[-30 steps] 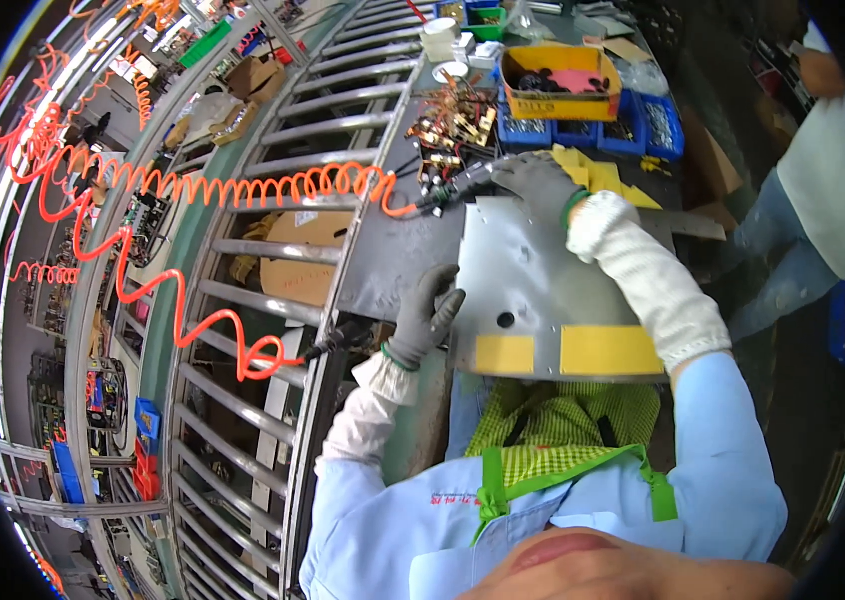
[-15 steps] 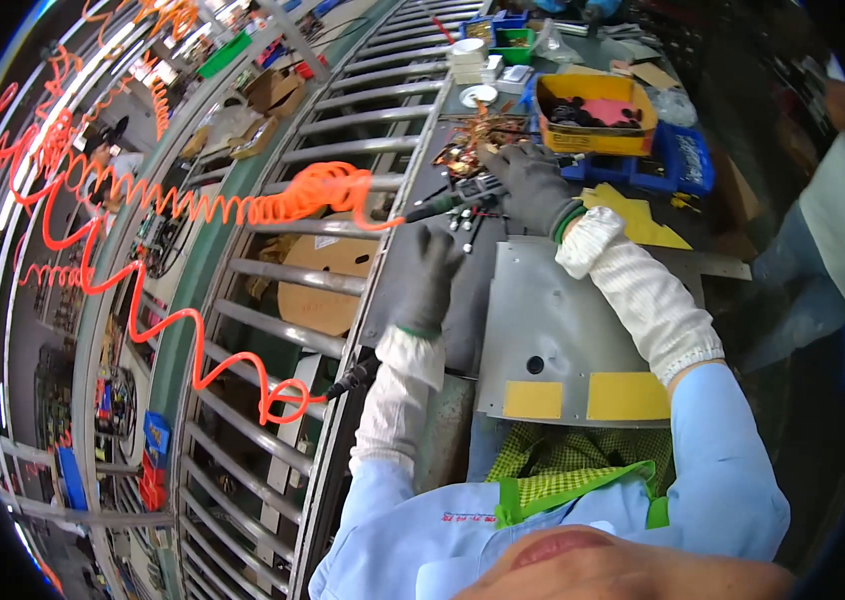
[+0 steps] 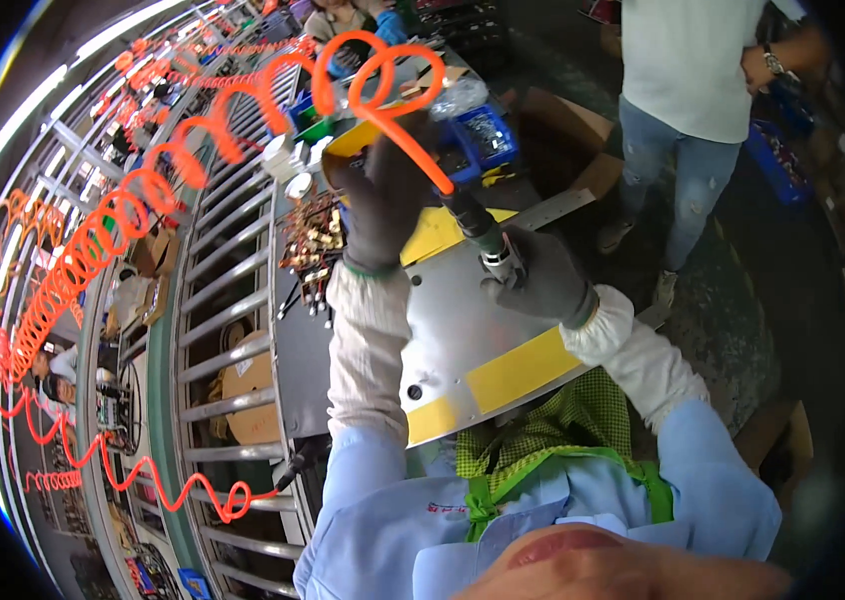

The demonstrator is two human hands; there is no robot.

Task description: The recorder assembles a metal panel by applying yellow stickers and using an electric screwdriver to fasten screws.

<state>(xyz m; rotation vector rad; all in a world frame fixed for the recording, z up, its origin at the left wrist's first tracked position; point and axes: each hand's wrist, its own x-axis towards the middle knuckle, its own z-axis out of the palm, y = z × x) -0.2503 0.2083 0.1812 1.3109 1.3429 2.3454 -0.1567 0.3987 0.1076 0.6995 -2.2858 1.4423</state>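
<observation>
The left hand, in a dark glove, is raised and closed around a coiled orange air hose. The right hand, gloved too, grips a dark air tool held against a grey metal panel with yellow tape strips. Small brass fittings lie just left of the panel. Another person stands well apart at upper right.

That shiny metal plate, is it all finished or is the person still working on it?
Still in progress, it seems. The metal plate lies on the bench with yellow strips already on it. The right hand grips a pneumatic tool standing on the plate, while the left hand is raised by the orange coiled hose. Brass fittings wait beside it, apparently unused.
</observation>
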